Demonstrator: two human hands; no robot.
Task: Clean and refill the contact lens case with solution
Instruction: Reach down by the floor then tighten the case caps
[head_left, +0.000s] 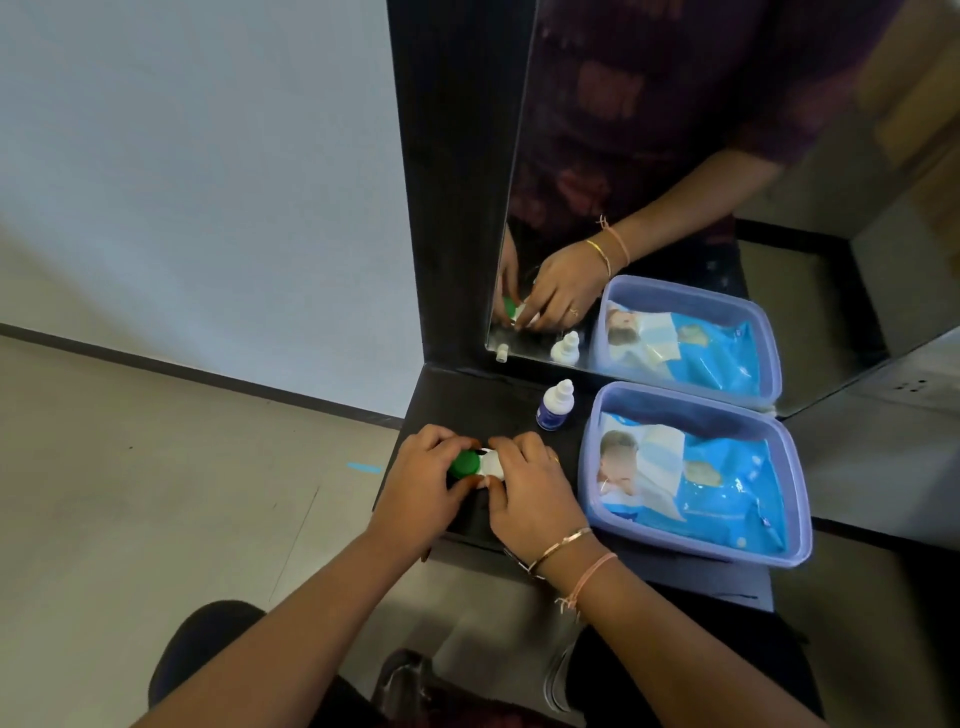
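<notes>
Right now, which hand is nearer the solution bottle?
Right. The right hand, holding the white end of the lens case, sits in front of the solution bottle; the left hand grips its green cap farther left.

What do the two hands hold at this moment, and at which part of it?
Both hold the contact lens case. The left hand grips its green cap with curled fingers; the right hand pinches its white end.

Most of lens case (491, 464) hidden under left hand (421, 488) & right hand (535, 493); only green cap (464, 464) + bit of white body show. Bottle (555, 406) label too small to read. Blue packet (722, 483) in tub (701, 415), right: print blurred. Mirror (675, 156) cut off at top edge.
</notes>
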